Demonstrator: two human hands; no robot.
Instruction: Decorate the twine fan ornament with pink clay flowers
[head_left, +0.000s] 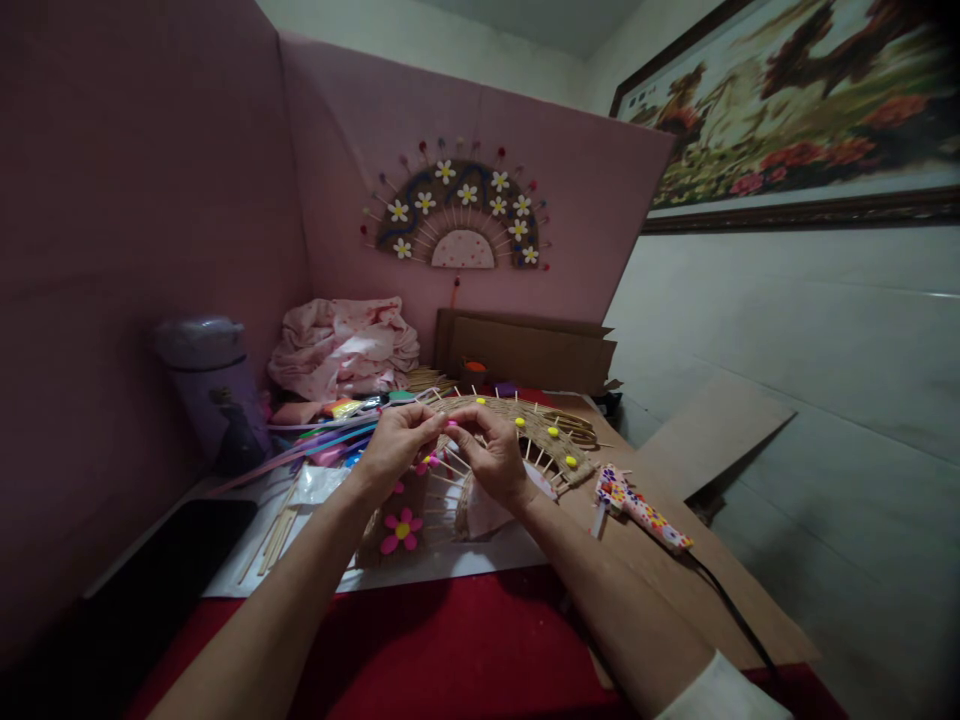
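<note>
Above a half-round fan of woven burlap (538,418), my two hands meet at the fingertips. A small pink piece (452,423), perhaps soft clay, shows between them. My left hand (397,440) is closed in a pinch on one side of it. From the other side my right hand (493,450) pinches it too. The fan lies on the table with thin sticks along its arc and several yellow dots (553,432). A pink flower with a yellow centre (401,531) sits on its near left end. Another pink flower is partly hidden behind my left hand.
A glue gun in flowered cover (641,512) lies at right, its cord trailing forward. Left are a black phone-like slab (176,545), wooden sticks (279,535), coloured strips and a purple tumbler (214,390). Behind are pink cloth (345,345), cardboard (525,350) and a finished-looking fan (457,215).
</note>
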